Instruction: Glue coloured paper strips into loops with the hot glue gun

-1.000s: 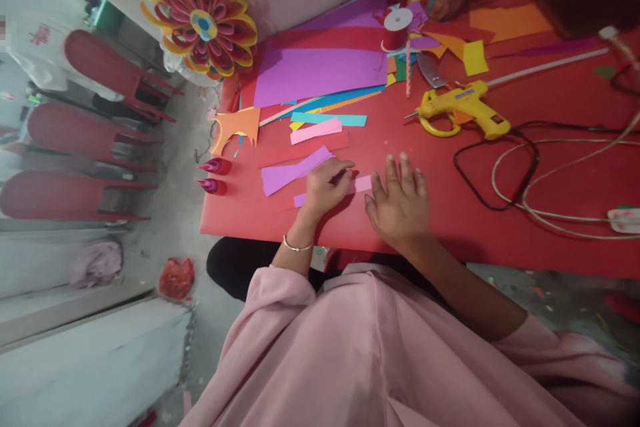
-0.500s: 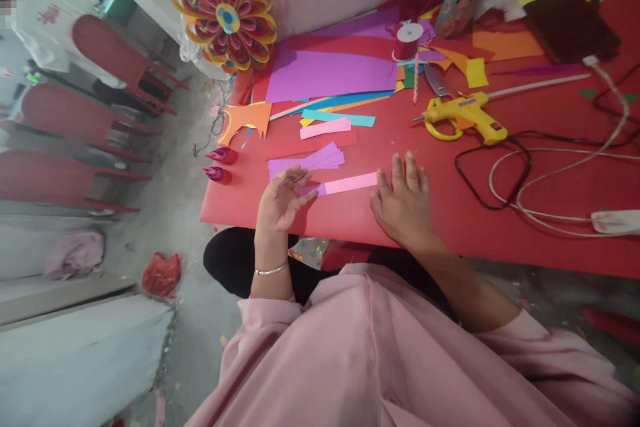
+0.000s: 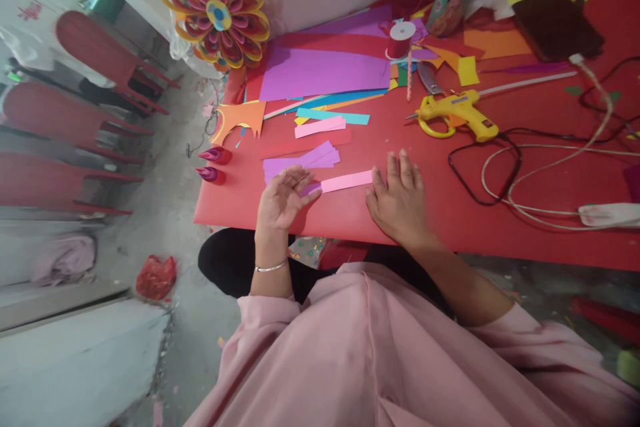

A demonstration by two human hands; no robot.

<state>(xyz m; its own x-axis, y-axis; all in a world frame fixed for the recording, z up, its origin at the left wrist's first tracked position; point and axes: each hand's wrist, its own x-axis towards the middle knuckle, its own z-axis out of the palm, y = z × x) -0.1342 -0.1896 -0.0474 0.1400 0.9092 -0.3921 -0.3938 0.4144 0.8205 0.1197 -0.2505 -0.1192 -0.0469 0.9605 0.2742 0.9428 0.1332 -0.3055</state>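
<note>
A narrow paper strip, pink with a purple left part (image 3: 346,181), lies along the front of the red table. My left hand (image 3: 283,200) is at its purple end, fingers curled and thumb stretched along the strip; the end itself is hidden in the hand. At the pink end, my right hand (image 3: 399,197) rests flat, palm down and fingers spread, its index finger and thumb side touching the strip. Just behind my left hand lie several fanned purple strips (image 3: 320,156). Farther back are pink strips (image 3: 320,127) and a turquoise strip (image 3: 334,116).
A yellow glue gun (image 3: 460,112) lies right of centre, with looped cables (image 3: 500,197) beside it. Two rolled magenta paper cones (image 3: 216,155) stand at the left edge. Purple sheets (image 3: 325,73), a ribbon spool (image 3: 401,40) and a paper flower (image 3: 219,15) are at the back.
The view has shifted slightly, so the table things appear a little farther left. Both hands keep nearly the same place and pose on the strip.
</note>
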